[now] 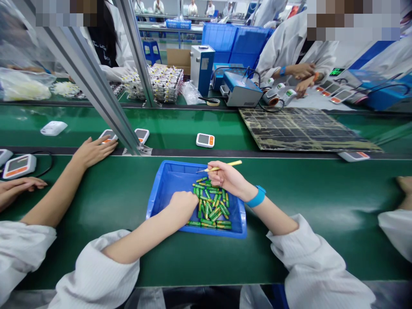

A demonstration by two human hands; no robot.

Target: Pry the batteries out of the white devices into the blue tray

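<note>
A shallow blue tray (167, 180) lies on the green bench, holding many small green-and-gold batteries (212, 204), mostly in its right half. My left hand (183, 207) is over the middle of the tray, closed, its knuckles at the left edge of the batteries. What its fingers hold, if anything, is hidden. Above the tray's far right side, my right hand (225, 177) grips a pair of yellow tweezers (234, 163), their thin tip pointing left over the batteries. A blue band (257, 197) circles my right wrist.
A conveyor (174, 124) beyond the bench carries white devices with orange buttons (205, 140) and a dark scratched board (305, 128). A metal post (131, 141) stands at the left. A co-worker's hand (93, 152) reaches in there; another person's arm (402, 210) is at the right.
</note>
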